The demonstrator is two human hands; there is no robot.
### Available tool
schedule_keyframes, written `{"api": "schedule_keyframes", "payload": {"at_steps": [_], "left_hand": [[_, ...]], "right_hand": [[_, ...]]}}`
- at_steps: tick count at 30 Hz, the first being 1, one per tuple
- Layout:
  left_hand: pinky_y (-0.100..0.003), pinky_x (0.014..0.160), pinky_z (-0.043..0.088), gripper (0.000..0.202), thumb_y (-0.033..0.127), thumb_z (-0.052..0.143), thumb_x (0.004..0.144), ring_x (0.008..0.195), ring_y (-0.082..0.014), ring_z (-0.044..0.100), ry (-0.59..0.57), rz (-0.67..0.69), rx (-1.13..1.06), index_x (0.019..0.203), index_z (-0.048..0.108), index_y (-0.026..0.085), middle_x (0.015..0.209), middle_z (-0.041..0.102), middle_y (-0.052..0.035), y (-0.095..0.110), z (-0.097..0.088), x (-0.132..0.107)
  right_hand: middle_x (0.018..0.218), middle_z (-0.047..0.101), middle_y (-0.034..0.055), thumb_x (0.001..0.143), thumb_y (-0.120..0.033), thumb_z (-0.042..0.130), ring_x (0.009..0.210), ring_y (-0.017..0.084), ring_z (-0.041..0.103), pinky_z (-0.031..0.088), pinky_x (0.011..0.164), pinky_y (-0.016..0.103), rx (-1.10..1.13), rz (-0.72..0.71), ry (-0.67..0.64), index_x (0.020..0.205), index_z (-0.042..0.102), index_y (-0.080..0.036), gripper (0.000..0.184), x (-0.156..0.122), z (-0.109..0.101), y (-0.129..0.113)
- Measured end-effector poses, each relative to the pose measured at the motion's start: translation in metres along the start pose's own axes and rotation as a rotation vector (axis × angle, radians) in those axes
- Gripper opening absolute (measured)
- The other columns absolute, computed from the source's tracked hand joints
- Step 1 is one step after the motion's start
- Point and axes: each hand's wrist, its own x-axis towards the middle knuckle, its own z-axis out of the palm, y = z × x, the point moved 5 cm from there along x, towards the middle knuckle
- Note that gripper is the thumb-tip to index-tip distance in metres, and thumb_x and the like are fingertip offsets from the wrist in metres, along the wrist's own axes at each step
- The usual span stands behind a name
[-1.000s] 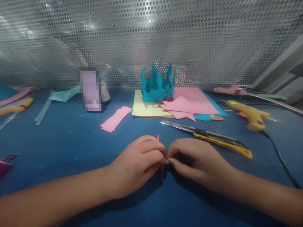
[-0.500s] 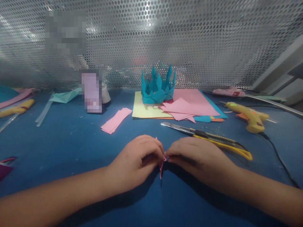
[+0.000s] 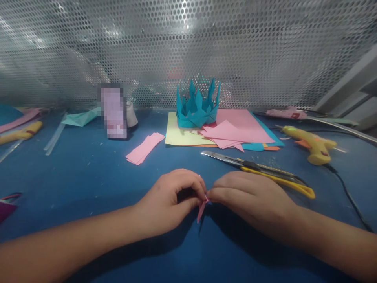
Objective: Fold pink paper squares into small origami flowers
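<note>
A small piece of pink paper (image 3: 201, 211) is pinched between my two hands just above the blue table, its lower end hanging free. My left hand (image 3: 173, 200) grips it with thumb and fingertips closed. From the other side my right hand (image 3: 253, 200) pinches the same paper at its edge; the right thumb is mostly hidden behind the fingers. A stack of pink paper strips (image 3: 145, 148) lies beyond my left hand. Just behind my right hand rests a yellow utility knife (image 3: 273, 175) with its blade out.
A blue paper crown (image 3: 196, 112) stands on coloured sheets (image 3: 182, 135) at the back. To the right lies a yellow glue gun (image 3: 318, 145) with its cord. A white thread spool (image 3: 131, 115), glue sticks (image 3: 55, 135) and another yellow tool (image 3: 25, 133) are at the left.
The pink paper has turned slightly, showing more of its face below my left fingers. My right fingers have closed flatter over its edge. The view has shifted a little.
</note>
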Motion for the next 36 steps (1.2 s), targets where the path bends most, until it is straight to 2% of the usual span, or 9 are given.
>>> {"api": "schedule_keyframes", "payload": {"at_steps": [4, 9, 12, 16, 24, 28, 33, 36], "left_hand": [[-0.027, 0.081, 0.047, 0.021, -0.005, 0.056, 0.073, 0.082, -0.0119, 0.059, -0.008, 0.016, 0.013, 0.073, 0.059, 0.015, 0.082, 0.064, -0.0011, 0.000, 0.000, 0.000], [-0.028, 0.079, 0.048, 0.020, -0.003, 0.057, 0.073, 0.083, -0.0130, 0.060, -0.015, -0.012, -0.018, 0.074, 0.060, 0.016, 0.082, 0.064, -0.0012, -0.003, 0.000, -0.001], [-0.029, 0.080, 0.048, 0.019, -0.003, 0.057, 0.073, 0.084, -0.0136, 0.060, -0.029, -0.015, -0.023, 0.074, 0.060, 0.016, 0.083, 0.064, -0.0017, -0.003, 0.001, -0.001], [-0.029, 0.081, 0.048, 0.019, -0.001, 0.057, 0.075, 0.083, -0.0137, 0.060, -0.050, 0.014, 0.003, 0.072, 0.059, 0.017, 0.082, 0.065, -0.0017, 0.000, 0.003, -0.001], [-0.029, 0.081, 0.046, 0.018, 0.002, 0.051, 0.082, 0.083, -0.0137, 0.059, -0.049, 0.171, 0.146, 0.074, 0.056, 0.017, 0.084, 0.064, -0.0028, 0.008, 0.005, -0.004], [-0.030, 0.083, 0.046, 0.015, 0.006, 0.050, 0.085, 0.085, -0.0140, 0.059, -0.014, 0.196, 0.200, 0.079, 0.058, 0.017, 0.084, 0.065, -0.0031, 0.010, 0.004, -0.005], [-0.033, 0.083, 0.046, 0.016, 0.007, 0.048, 0.086, 0.084, -0.0149, 0.058, 0.017, 0.218, 0.286, 0.079, 0.058, 0.018, 0.084, 0.065, -0.0033, 0.011, 0.002, -0.005], [-0.032, 0.084, 0.047, 0.015, 0.008, 0.050, 0.086, 0.084, -0.0144, 0.057, 0.034, 0.256, 0.337, 0.081, 0.059, 0.018, 0.086, 0.066, -0.0031, 0.011, 0.002, -0.005]], "right_hand": [[0.082, 0.067, 0.0071, 0.094, -0.012, 0.033, 0.072, 0.016, 0.056, 0.046, 0.063, 0.027, -0.061, -0.065, -0.018, 0.091, 0.063, -0.015, 0.031, -0.001, 0.002, -0.003], [0.076, 0.067, 0.0100, 0.094, -0.010, 0.022, 0.067, 0.019, 0.055, 0.047, 0.061, 0.032, -0.192, -0.199, -0.024, 0.086, 0.064, -0.015, 0.044, 0.000, -0.001, -0.012], [0.076, 0.066, 0.0097, 0.090, -0.006, 0.024, 0.067, 0.019, 0.054, 0.047, 0.063, 0.033, -0.170, -0.211, -0.059, 0.088, 0.064, -0.014, 0.040, 0.001, 0.002, -0.014], [0.075, 0.064, 0.0084, 0.083, 0.000, 0.029, 0.066, 0.018, 0.051, 0.046, 0.062, 0.030, -0.053, -0.120, -0.070, 0.083, 0.062, -0.014, 0.036, 0.000, 0.008, -0.012], [0.067, 0.060, 0.0058, 0.083, -0.003, 0.036, 0.061, 0.016, 0.047, 0.039, 0.054, 0.028, 0.123, 0.035, -0.015, 0.075, 0.058, -0.016, 0.027, 0.004, 0.006, -0.012], [0.070, 0.062, 0.0047, 0.086, -0.009, 0.041, 0.063, 0.015, 0.052, 0.039, 0.056, 0.026, 0.204, 0.157, 0.020, 0.079, 0.058, -0.016, 0.020, 0.003, 0.005, -0.005], [0.073, 0.066, 0.0013, 0.086, -0.018, 0.052, 0.066, 0.013, 0.058, 0.041, 0.060, 0.023, 0.322, 0.310, -0.020, 0.082, 0.063, -0.019, 0.011, 0.005, 0.005, 0.005], [0.071, 0.067, -0.0006, 0.086, -0.017, 0.053, 0.064, 0.012, 0.059, 0.042, 0.059, 0.022, 0.382, 0.382, -0.044, 0.080, 0.064, -0.020, 0.012, 0.006, 0.005, 0.008]]}}
